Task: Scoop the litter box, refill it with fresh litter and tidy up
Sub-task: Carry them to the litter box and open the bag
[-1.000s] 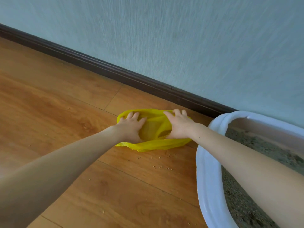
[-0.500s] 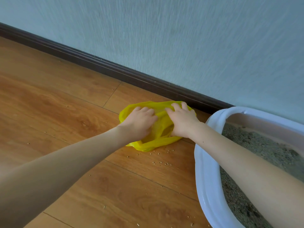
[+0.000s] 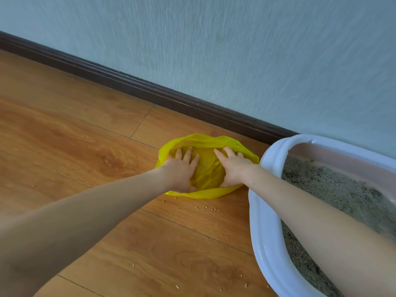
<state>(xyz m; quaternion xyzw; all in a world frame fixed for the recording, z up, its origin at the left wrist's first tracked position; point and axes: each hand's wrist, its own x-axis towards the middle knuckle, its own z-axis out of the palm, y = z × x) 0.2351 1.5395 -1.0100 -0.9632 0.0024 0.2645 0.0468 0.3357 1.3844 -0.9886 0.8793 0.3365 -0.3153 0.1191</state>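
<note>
Yellow thin-plastic bag lies on the wooden plank floor, just left of the white oval litter box — my left hand and right hand press inside it, fingers spread flat, equally near, widening its mouth.

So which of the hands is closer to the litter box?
Right. The right hand presses the yellow bag just beside the litter box rim; the left hand presses the bag's far side, farther from it.
</note>
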